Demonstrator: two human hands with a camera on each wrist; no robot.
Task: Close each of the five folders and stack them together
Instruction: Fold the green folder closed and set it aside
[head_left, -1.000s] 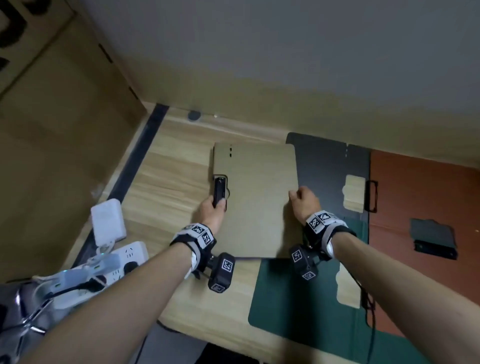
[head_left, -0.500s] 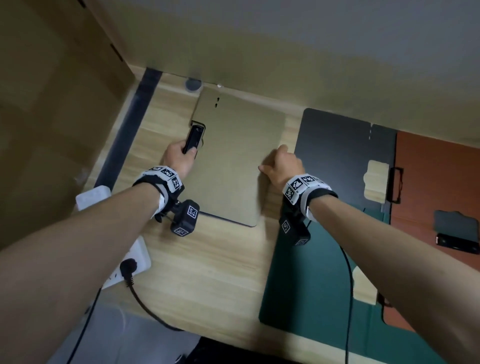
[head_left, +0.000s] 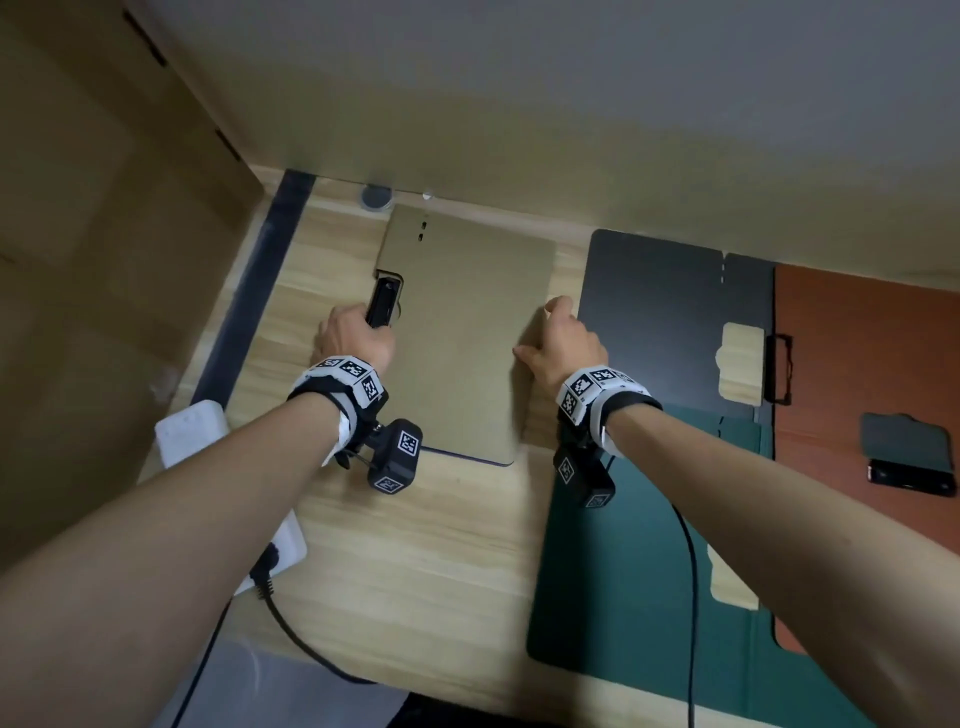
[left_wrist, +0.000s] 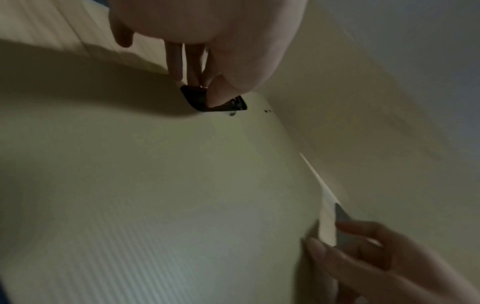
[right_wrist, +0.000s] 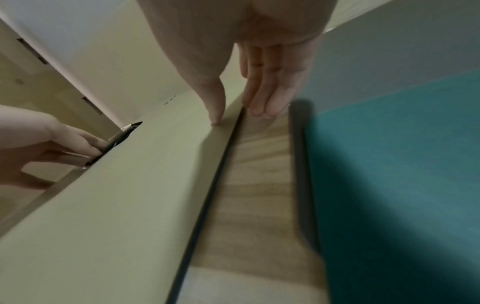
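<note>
A closed tan folder (head_left: 467, 332) lies on the wooden desk (head_left: 415, 561) near the back wall, with a dark edge showing under it. My left hand (head_left: 363, 327) pinches the black clip (head_left: 382, 306) on its left edge; the thumb (left_wrist: 215, 96) presses on top of the clip (left_wrist: 197, 100). My right hand (head_left: 550, 332) holds the right edge, thumb (right_wrist: 217, 119) on the cover and fingers (right_wrist: 259, 102) down along the edge. To the right lie an open black folder (head_left: 665, 312), a green folder (head_left: 623, 571) and a brown folder (head_left: 872, 364).
A white power strip (head_left: 192, 431) with a black cable (head_left: 291, 623) sits at the desk's left edge. A round grommet (head_left: 376, 196) is by the wall. A loose dark clip (head_left: 909, 457) lies on the brown folder. A strip of bare desk separates the tan folder from the black one.
Both hands have moved the tan folder away and to the left, toward the wall, apart from the black and green folders. Over the last half second it has hardly shifted.
</note>
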